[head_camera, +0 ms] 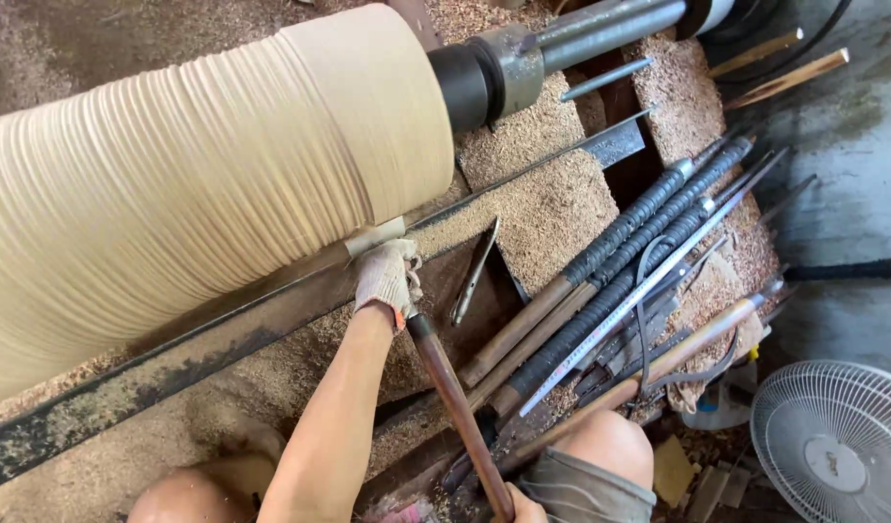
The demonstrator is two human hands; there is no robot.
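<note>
Sawdust and wood shavings (552,208) were spread thickly over the lathe bed and the ground around it, with bare concrete floor (852,126) seen at the right. A large pale wooden cylinder (184,174), ridged along most of its length and smoother at its right end, was mounted on the lathe and filled the upper left of the view; its right end was held by a dark metal tailstock (508,68). A long dark tool rest (271,310) was set along the front of the cylinder, just beside its surface. The left hand (387,276), covered by a white work glove, was wrapped around the front end of a long turning tool (455,407) and pressed down onto the rest, with the tool's tip laid against the cylinder near its right end. The brown handle of that tool ran back toward the bottom edge of the view, where the right hand (523,508) was only partly seen at its end; its grip could not be made out. A bundle of other long-handled tools (620,266), several wrapped in dark cord, was laid on the shavings to the right of the hands. A small metal caliper-like piece (475,271) was left lying near the gloved hand. A white fan guard (833,446) was seen at the lower right corner.
</note>
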